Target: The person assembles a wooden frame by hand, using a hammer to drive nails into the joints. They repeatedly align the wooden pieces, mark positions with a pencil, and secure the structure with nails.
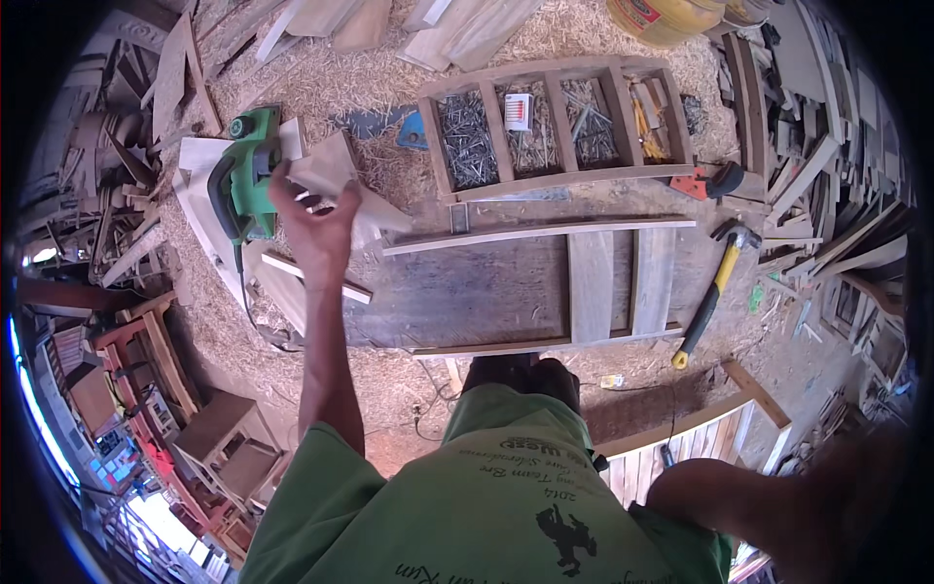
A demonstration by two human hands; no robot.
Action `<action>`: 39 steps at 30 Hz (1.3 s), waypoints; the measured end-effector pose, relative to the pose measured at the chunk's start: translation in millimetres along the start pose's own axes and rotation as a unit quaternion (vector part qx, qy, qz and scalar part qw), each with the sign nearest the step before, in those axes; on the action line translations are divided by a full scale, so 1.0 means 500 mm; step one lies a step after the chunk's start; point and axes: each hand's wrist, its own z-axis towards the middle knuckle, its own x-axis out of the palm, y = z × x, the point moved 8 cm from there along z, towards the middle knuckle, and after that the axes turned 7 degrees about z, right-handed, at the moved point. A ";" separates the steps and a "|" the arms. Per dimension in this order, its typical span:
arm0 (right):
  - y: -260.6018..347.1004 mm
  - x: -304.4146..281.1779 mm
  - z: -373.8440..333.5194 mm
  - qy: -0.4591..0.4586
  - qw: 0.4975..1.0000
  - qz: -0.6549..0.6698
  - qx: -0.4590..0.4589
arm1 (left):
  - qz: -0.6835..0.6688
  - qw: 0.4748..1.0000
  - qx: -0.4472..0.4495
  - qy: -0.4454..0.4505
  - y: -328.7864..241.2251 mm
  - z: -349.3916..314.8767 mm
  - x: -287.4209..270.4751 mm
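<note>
My left hand (316, 216) reaches over pale wood offcuts (326, 165) on the bench, its thumb and fingers apart; it holds nothing that I can see. Left of the fingers stands a green electric planer (255, 175), its cord hanging down. In front of me lies a wooden frame: two long rails, a far one (525, 234) and a near one (525, 348), with two slats, a left one (590, 282) and a right one (653, 280), between them at the right end. My right arm (739, 501) is bent up toward the lower right rim, where it goes dark and blurred; its hand does not show.
Beyond the frame is a divided wooden tray (438, 146) with nails, a matchbox (519, 112) and pencils. A claw hammer (718, 290) lies right, below an orange-and-black tool (708, 182). A yellow container (662, 21) stands far off. Scrap wood lines both sides; a slatted panel (681, 457) sits lower right.
</note>
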 end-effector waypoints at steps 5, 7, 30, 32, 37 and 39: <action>-0.537 0.168 -0.403 0.101 0.904 0.084 0.406 | -0.088 0.993 0.077 0.012 0.011 -0.067 -0.049; -0.598 0.225 -0.539 0.174 0.898 -0.209 0.345 | -0.090 0.993 0.073 -0.010 0.019 -0.100 -0.029; -0.415 0.089 -0.533 -0.047 0.977 -0.150 0.147 | -0.293 0.937 0.180 0.057 -0.123 -0.571 -0.331; -0.410 0.082 -0.547 -0.047 0.978 -0.130 0.159 | -0.245 0.936 0.235 0.092 -0.168 -0.614 -0.310; -0.414 0.073 -0.567 -0.046 0.979 -0.085 0.179 | -0.218 0.909 0.331 0.130 -0.237 -0.684 -0.310; -0.411 0.070 -0.575 -0.043 0.977 -0.095 0.188 | -0.249 0.892 0.332 0.181 -0.246 -0.709 -0.283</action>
